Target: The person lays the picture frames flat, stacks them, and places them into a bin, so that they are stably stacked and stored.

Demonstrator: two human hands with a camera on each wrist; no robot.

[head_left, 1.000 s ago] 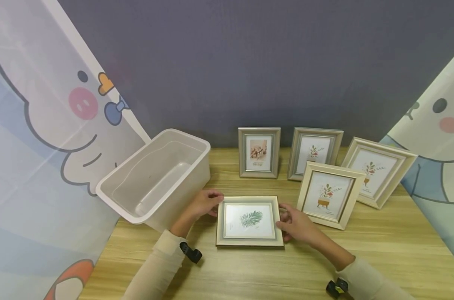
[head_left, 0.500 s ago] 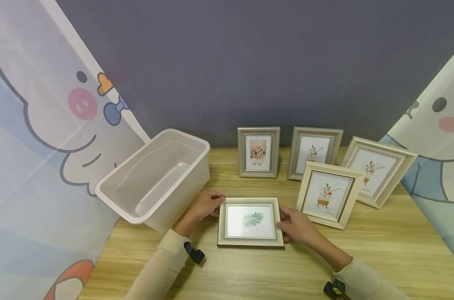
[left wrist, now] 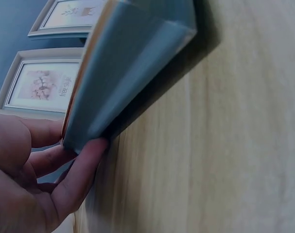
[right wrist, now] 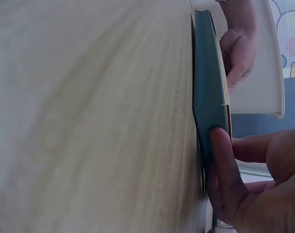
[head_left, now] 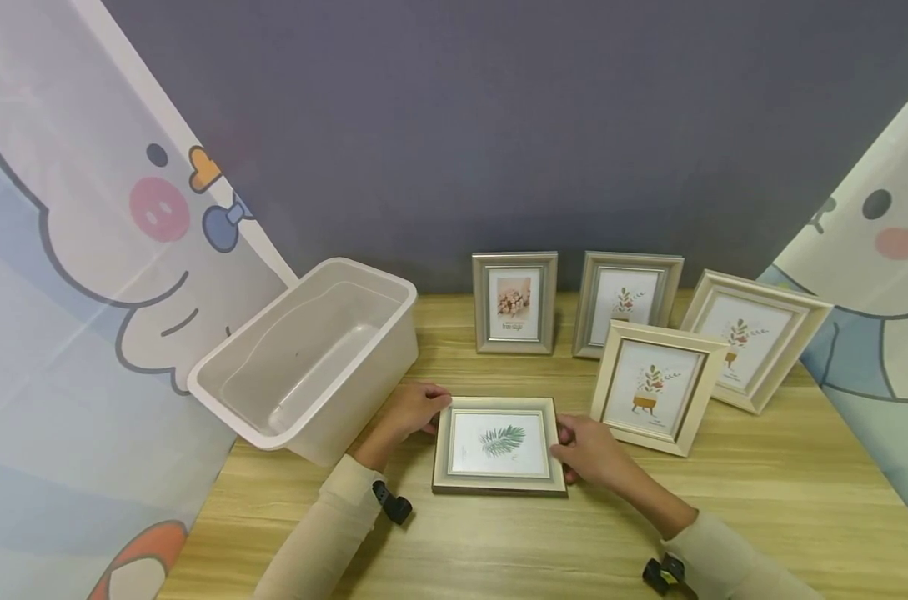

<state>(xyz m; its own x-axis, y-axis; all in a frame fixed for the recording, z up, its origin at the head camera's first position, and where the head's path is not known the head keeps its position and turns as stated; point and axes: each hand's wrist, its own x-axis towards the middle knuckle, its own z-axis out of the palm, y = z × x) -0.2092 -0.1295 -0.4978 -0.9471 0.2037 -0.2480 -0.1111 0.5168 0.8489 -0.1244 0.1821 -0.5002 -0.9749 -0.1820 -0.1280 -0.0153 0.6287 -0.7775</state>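
A picture frame (head_left: 499, 443) with a green leaf print lies face up, just over the wooden table. My left hand (head_left: 411, 410) pinches its far left corner, thumb on top and fingers beneath. On the right edge, my right hand (head_left: 592, 450) grips it between thumb and fingers. In the left wrist view, the side of the picture frame (left wrist: 123, 73) casts a dark shadow on the table, and the left hand (left wrist: 35, 170) holds its corner. The right wrist view shows the right fingers (right wrist: 225, 162) against the frame's side, close to the tabletop.
A beige plastic bin (head_left: 363, 379) stands left of my left hand. Toward the back stand a frame with a flower photo (head_left: 514, 344) and a grey-beige plant frame (head_left: 589, 300). A cream plant frame (head_left: 652, 433) is right of my right hand, with another frame (head_left: 787, 358) behind it.
Both hands keep their hold on the leaf picture frame, which shifts and tilts only slightly. The left forearm has moved a little to the right. The other frames stay put.
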